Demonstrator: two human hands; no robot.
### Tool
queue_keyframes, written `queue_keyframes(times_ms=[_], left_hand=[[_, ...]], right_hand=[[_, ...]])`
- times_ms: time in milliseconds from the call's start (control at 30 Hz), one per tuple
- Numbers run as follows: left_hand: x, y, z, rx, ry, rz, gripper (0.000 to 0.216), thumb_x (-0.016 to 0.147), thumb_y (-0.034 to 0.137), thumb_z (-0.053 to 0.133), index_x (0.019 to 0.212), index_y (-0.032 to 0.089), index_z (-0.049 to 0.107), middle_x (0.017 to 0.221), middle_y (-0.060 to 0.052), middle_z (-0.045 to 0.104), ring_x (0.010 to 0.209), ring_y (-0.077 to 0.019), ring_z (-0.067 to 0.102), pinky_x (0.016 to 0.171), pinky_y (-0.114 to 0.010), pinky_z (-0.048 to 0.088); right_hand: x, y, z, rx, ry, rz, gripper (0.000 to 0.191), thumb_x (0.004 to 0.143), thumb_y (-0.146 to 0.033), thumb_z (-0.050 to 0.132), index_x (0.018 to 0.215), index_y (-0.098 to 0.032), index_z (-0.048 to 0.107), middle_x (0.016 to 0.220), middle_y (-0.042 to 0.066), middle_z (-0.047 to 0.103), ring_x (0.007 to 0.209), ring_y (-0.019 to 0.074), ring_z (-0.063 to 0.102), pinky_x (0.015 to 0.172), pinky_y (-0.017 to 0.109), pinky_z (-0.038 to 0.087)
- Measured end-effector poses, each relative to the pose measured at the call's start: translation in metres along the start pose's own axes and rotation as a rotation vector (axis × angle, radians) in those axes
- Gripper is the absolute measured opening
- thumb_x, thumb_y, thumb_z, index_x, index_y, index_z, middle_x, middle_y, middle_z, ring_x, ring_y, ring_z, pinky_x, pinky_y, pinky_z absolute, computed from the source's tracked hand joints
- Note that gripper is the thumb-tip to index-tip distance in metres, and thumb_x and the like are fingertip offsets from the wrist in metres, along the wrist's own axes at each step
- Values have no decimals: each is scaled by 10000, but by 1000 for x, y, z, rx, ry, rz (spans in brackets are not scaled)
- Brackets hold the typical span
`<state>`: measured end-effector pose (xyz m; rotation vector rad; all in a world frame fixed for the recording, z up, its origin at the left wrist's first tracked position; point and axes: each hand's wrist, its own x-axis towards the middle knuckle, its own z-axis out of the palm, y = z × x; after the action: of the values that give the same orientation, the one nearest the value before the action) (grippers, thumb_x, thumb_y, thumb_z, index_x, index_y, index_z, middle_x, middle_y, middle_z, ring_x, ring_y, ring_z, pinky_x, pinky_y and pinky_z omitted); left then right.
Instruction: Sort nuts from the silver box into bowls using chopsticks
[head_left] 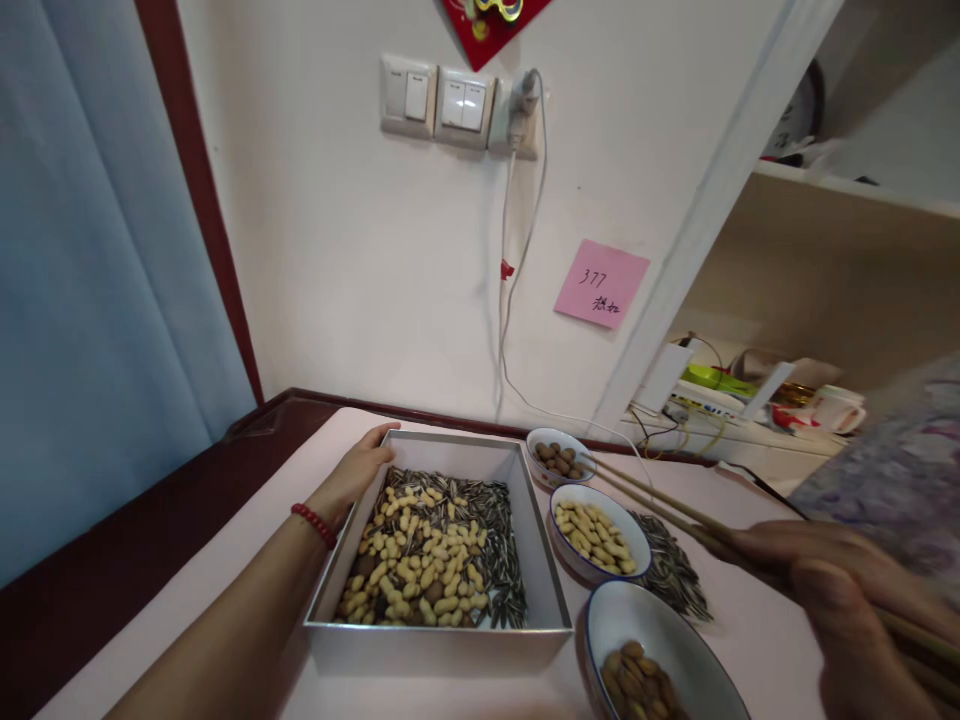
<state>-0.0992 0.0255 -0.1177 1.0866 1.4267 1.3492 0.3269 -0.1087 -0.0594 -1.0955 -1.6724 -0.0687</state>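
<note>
My left hand (358,470) grips the far left rim of a white square box (439,632) filled with peanuts and sunflower seeds; a red bead bracelet sits on that wrist. My right hand (817,580) is closed round a pair of long wooden chopsticks (652,497). Their tips reach the small bowl of almonds (559,458) at the back. In front of that bowl stands a bowl of peanuts (598,533), and nearest me a larger bowl with almonds (652,655).
A heap of sunflower seeds (675,570) lies on the pale tabletop to the right of the peanut bowl. A white cable (517,300) hangs from the wall socket down to the table. A cluttered shelf (750,395) is at the right, a blue curtain (97,280) at the left.
</note>
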Motion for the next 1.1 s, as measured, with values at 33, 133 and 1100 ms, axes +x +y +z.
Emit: queue_keyframes(times_ms=[33,133,1100], left_hand=[[0,0,0,-4,-2,-3,601,591,218,593,1190,168,609,1022,-61,710,847,-226,665,736,-303,508],[-3,0,1,-17,-16,-11,606,604,205,581,1208,171,592,1008,-50,703,783,-204,653,696,-293,504],[-8,0,1,-29,-41,-6,606,640,195,545,1245,168,571,1009,-53,708,831,-221,668,720,-304,515]], right_hand=[[6,-17,12,12,-47,-21,154,955,-312,539,972,-298,692,996,44,679,917,234,648,692,318,516],[19,-57,49,136,-211,-47,172,971,-272,503,987,-293,673,968,39,677,880,210,650,690,289,513],[21,-77,131,356,-708,10,294,1027,-358,407,812,-218,550,797,4,558,746,138,532,676,272,382]])
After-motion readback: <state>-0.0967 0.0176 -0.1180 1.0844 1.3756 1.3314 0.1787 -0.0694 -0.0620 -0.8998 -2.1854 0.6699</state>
